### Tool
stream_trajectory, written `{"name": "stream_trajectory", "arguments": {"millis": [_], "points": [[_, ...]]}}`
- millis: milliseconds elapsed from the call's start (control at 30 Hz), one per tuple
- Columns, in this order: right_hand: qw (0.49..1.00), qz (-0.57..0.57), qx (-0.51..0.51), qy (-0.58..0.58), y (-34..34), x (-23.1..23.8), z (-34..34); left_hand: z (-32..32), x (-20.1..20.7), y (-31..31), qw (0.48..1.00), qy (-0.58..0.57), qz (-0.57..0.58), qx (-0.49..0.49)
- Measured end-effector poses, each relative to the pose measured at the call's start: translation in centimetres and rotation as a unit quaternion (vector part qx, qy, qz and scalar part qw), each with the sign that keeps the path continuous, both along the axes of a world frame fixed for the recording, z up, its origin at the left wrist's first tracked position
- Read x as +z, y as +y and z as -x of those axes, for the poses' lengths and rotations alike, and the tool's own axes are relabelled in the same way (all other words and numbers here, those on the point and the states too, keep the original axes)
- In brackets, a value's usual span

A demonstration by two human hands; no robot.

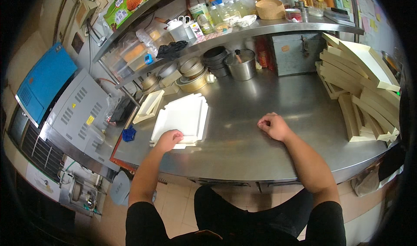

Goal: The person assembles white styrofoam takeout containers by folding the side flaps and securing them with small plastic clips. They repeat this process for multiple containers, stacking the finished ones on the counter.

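A stack of flat white cardboard box blanks (pixel 182 118) lies on the steel table (pixel 236 148), left of the middle. At its near left corner is my left hand (pixel 168 140), its fingers curled beside a raised flap along the near edge. Whether those fingers pinch the card is hidden. To the right, apart from the card, my right hand (pixel 274 125) is at the bare steel, fingers closed in a loose fist and nothing showing in them. Behind the blanks sits a folded cream cardboard tray (pixel 150 106).
Folded cardboard trays (pixel 365 87) pile high at the right end. Along the back stand a steel pot (pixel 241 68), stacked round pans (pixel 192 74) and a grey metal box (pixel 295 55). A loaded shelf (pixel 260 29) overhangs them. A blue crumpled item (pixel 129 133) lies near the left edge.
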State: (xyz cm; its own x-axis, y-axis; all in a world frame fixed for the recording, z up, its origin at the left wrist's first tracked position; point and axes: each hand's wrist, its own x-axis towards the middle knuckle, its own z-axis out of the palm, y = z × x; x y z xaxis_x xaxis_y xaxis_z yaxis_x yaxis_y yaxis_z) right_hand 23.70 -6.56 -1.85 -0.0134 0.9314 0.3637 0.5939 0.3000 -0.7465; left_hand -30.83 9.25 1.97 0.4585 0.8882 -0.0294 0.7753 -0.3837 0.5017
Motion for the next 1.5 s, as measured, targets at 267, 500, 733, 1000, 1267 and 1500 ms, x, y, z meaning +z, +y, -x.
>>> {"name": "stream_trajectory", "arguments": {"millis": [267,500,733,1000,1267,1500], "points": [[0.997,-0.066,-0.022,0.037,0.1,-0.6,-0.5,-5.9,3.2,-1.8,0.910,-0.050,-0.412,0.012],[0.958,-0.267,-0.096,-0.047,-0.9,2.1,1.3,-28.4,-0.5,-8.7,0.934,-0.068,-0.327,-0.127],[0.995,-0.060,-0.074,0.023,-0.6,0.4,-1.0,-34.8,-2.7,-7.9,0.969,-0.121,-0.177,-0.118],[0.970,0.036,-0.185,-0.151,1.7,-2.1,-2.5,-31.8,-1.5,-7.8,0.959,-0.028,-0.228,-0.168],[0.958,-0.092,-0.129,-0.239,0.6,-0.9,0.8,-34.3,-5.1,-5.9,0.945,-0.114,-0.264,-0.155],[0.932,-0.036,-0.184,-0.310,1.7,-1.3,0.0,-34.2,-4.3,-6.6,0.948,-0.009,-0.310,-0.069]]}}
